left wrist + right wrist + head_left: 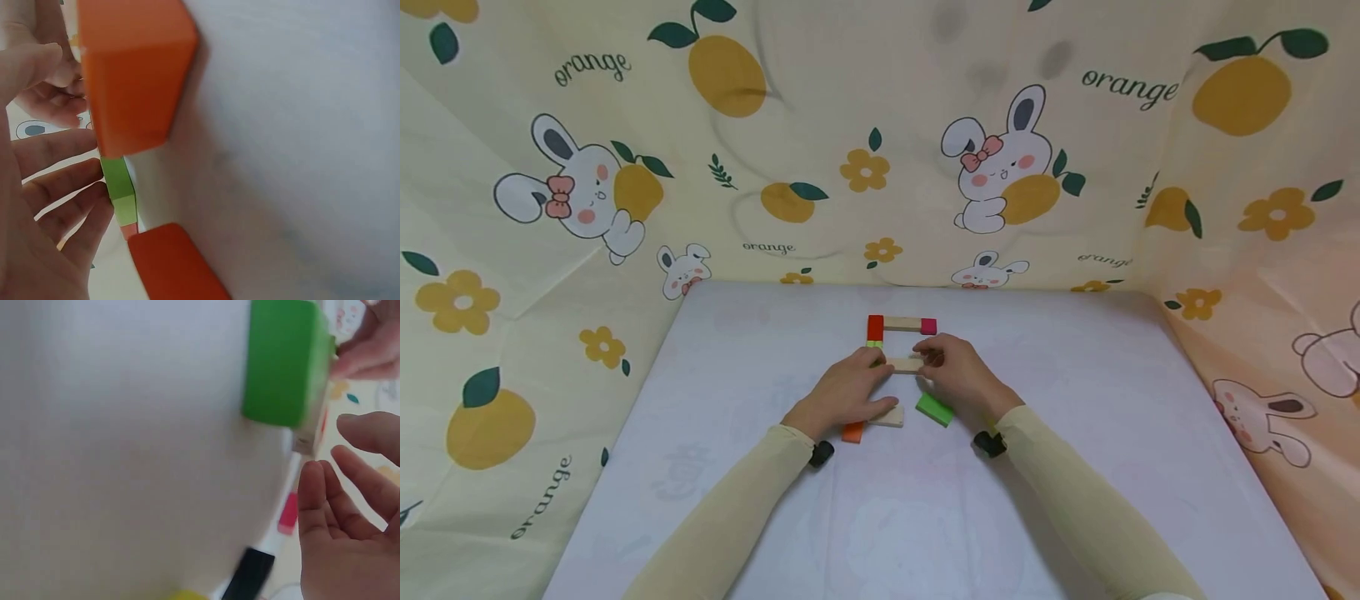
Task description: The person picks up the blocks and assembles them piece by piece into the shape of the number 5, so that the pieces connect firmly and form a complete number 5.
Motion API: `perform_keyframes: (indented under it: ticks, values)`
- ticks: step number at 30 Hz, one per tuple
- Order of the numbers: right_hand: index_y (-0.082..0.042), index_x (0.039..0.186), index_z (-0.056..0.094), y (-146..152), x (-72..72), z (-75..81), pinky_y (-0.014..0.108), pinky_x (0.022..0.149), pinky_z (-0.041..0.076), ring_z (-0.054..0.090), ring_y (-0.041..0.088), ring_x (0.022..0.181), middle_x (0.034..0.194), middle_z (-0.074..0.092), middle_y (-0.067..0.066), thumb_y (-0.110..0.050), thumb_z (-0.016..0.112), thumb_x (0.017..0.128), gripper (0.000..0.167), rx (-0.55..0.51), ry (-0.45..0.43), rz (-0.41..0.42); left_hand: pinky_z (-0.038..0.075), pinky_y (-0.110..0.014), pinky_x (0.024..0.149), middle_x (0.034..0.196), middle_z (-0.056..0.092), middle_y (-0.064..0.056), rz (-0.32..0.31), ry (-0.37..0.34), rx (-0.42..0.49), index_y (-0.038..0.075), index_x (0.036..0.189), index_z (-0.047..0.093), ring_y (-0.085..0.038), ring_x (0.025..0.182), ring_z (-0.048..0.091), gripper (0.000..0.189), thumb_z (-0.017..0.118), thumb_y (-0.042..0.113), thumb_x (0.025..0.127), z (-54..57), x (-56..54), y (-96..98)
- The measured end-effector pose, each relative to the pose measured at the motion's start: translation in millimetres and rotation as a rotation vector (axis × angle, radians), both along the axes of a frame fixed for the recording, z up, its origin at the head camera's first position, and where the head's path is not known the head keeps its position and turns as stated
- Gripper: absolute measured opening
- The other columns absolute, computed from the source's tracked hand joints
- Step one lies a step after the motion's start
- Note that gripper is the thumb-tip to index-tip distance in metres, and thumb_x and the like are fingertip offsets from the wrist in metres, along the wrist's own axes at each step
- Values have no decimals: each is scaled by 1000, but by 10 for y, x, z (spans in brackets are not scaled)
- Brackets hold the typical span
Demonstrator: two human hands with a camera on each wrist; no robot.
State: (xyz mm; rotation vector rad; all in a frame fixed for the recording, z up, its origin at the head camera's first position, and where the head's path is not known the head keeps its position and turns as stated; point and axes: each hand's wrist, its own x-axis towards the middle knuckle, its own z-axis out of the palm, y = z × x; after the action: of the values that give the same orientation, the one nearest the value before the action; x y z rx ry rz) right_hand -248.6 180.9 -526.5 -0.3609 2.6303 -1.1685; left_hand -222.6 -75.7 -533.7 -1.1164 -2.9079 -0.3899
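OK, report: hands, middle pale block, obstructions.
Left hand at middle pale block's left end. Right hand by its right end. Green block angled on near side, possibly in the way.

Three pale blocks (902, 323) (906, 365) (889, 417), one pink block (928, 327), at least one red block (876, 326), orange block (853, 432) and green block (934, 409) each, two hands (846, 387) (962, 375), one desk (1075, 400).

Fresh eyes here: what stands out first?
Probably the cream cloth backdrop printed with rabbits and oranges, behind the white tabletop. Next, the left hand and right hand at opposite ends of a pale rectangular block. A green rectangular block lies askew below it in head view.
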Motion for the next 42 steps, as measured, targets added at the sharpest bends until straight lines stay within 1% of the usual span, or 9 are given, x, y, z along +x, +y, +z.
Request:
perform_keyframes:
  ticks: [5,8,13,18,26,33,42]
  values:
    - [-9,138,73,162,-34,116,46,100,55,60,29,112,124,68,6,-13,74,102,36,-14,76,-28,53,-34,104,134,59,-5,4,-2,-1,11,144,69,-20,123,52,59,66,53,103,1,0,4]
    - [-7,139,72,288,-41,175,48,99,55,60,31,113,127,68,10,-13,75,102,38,-19,91,-48,53,-35,105,137,59,-6,8,-8,-2,10,144,69,-21,125,52,59,67,52,103,9,6,6]
    - [-6,141,71,499,-54,212,50,100,55,60,33,114,133,67,15,-13,74,102,39,10,112,-68,52,-34,106,139,59,-6,11,-4,-19,11,144,69,-21,127,52,59,66,53,103,3,-1,5]
    - [-4,142,69,641,-32,229,52,101,54,59,35,116,135,66,17,-13,73,102,41,45,104,-88,52,-34,107,140,58,-6,14,-13,-28,12,146,68,-20,129,51,61,65,54,103,6,-6,13]
    - [-8,143,69,757,-4,139,51,101,54,58,35,116,134,65,15,-16,76,101,44,63,59,-107,51,-35,109,143,57,-6,34,-32,-45,12,148,67,-21,131,50,62,66,55,103,48,3,15]
    - [-7,144,68,821,57,40,51,99,54,60,35,113,131,66,15,-15,77,101,44,78,51,-93,53,-34,106,141,57,-6,43,-52,-35,14,148,67,-21,128,50,61,67,55,103,16,5,-1]
    - [-8,145,67,809,130,19,53,104,54,58,37,118,132,65,16,-12,77,101,46,75,1,-104,52,-34,107,141,58,-5,42,-43,-35,14,148,67,-20,129,50,61,66,55,103,-4,2,-18]
